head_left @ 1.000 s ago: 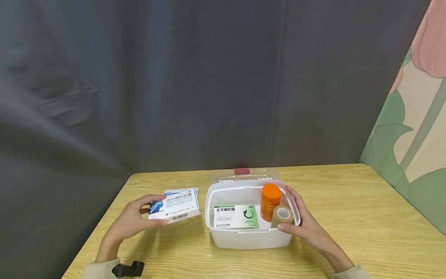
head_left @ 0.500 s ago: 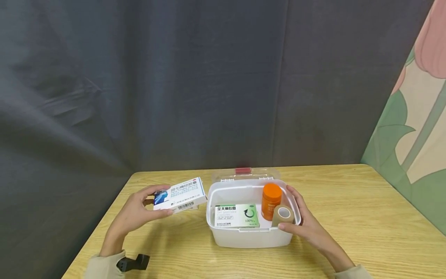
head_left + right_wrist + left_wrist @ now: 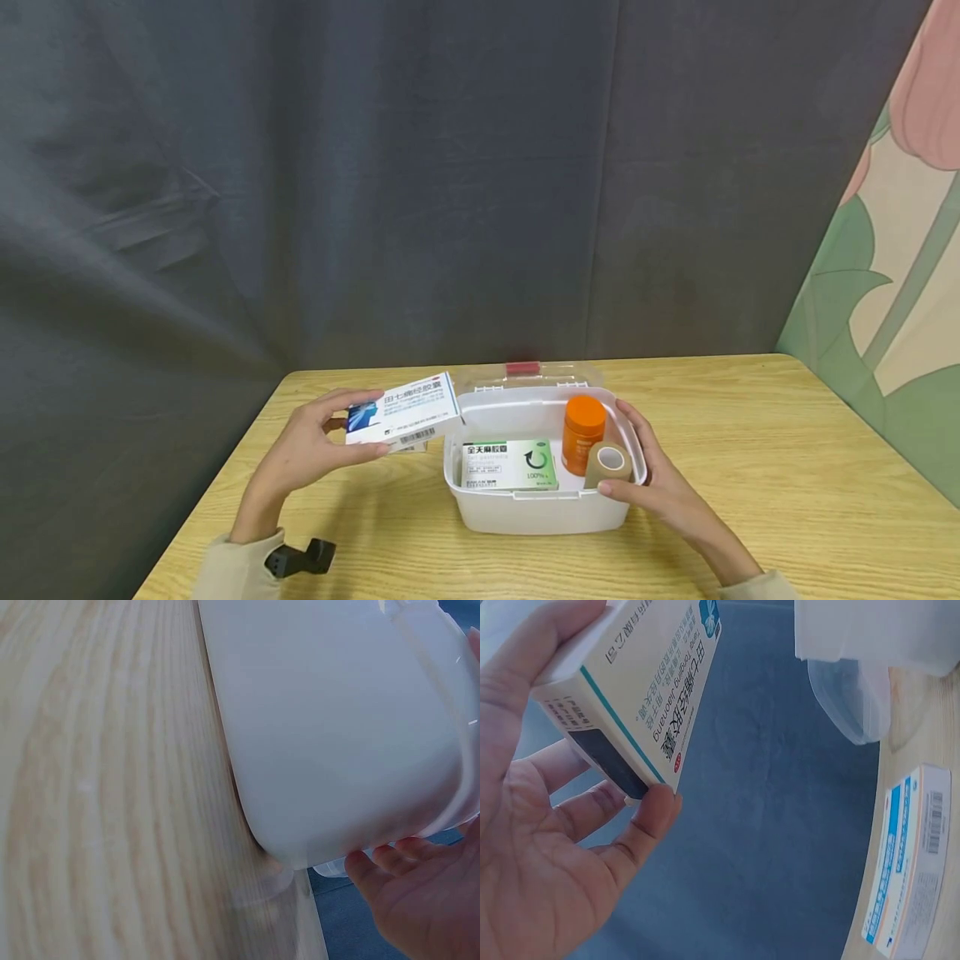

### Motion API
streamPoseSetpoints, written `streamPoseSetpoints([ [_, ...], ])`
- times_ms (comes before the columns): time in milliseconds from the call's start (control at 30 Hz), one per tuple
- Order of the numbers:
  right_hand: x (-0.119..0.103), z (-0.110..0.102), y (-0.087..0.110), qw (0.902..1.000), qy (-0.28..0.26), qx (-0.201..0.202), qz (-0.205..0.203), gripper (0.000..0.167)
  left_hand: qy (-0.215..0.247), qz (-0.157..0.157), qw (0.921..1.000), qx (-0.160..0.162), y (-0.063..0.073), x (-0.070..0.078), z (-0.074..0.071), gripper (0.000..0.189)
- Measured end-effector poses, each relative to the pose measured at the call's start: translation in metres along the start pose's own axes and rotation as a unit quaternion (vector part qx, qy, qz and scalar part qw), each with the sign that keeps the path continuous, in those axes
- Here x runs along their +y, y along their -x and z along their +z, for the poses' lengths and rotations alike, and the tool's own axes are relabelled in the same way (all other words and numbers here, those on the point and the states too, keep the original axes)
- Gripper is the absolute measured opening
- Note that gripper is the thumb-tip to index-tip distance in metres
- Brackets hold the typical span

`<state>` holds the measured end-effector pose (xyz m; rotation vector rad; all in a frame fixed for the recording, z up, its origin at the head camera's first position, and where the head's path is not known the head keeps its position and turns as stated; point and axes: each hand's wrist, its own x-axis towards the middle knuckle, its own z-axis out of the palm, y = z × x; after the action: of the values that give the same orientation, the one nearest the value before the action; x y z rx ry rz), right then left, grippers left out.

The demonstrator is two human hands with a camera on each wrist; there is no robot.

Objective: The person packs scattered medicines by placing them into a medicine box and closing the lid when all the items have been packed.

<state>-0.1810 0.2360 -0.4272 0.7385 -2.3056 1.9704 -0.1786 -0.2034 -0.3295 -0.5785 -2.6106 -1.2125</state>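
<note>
In the head view my left hand (image 3: 303, 446) pinches a white and blue medicine box (image 3: 405, 411) between thumb and fingers. It is raised and tilted, its right corner over the left rim of a white plastic storage box (image 3: 540, 517). My right hand (image 3: 663, 487) holds the storage box's right end, thumb at the front rim beside a tan tape roll (image 3: 603, 471), fingers along the outer side. Inside also are an orange bottle (image 3: 582, 442) and a green and white medicine box (image 3: 507, 464). Another medicine box (image 3: 907, 862) lies on the table, mostly hidden in the head view.
The storage box's clear lid (image 3: 558, 374) with a red latch (image 3: 522, 367) lies folded open behind it. A wooden table (image 3: 787, 467) carries everything. A dark curtain (image 3: 450, 183) hangs along its far edge, and a floral panel (image 3: 877, 275) stands at the right.
My left hand has lifted the medicine box and carried it rightward, from above the other medicine box to the storage box's left rim. My right hand has stayed in place.
</note>
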Motion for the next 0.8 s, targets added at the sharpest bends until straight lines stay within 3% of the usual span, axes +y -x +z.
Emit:
streamPoseSetpoints([
  [800,0.0,-0.001,0.0,1.0,-0.004,-0.001,0.002,0.098,0.035,0.05,0.998,-0.015,-0.021,0.019,0.023,0.063],
])
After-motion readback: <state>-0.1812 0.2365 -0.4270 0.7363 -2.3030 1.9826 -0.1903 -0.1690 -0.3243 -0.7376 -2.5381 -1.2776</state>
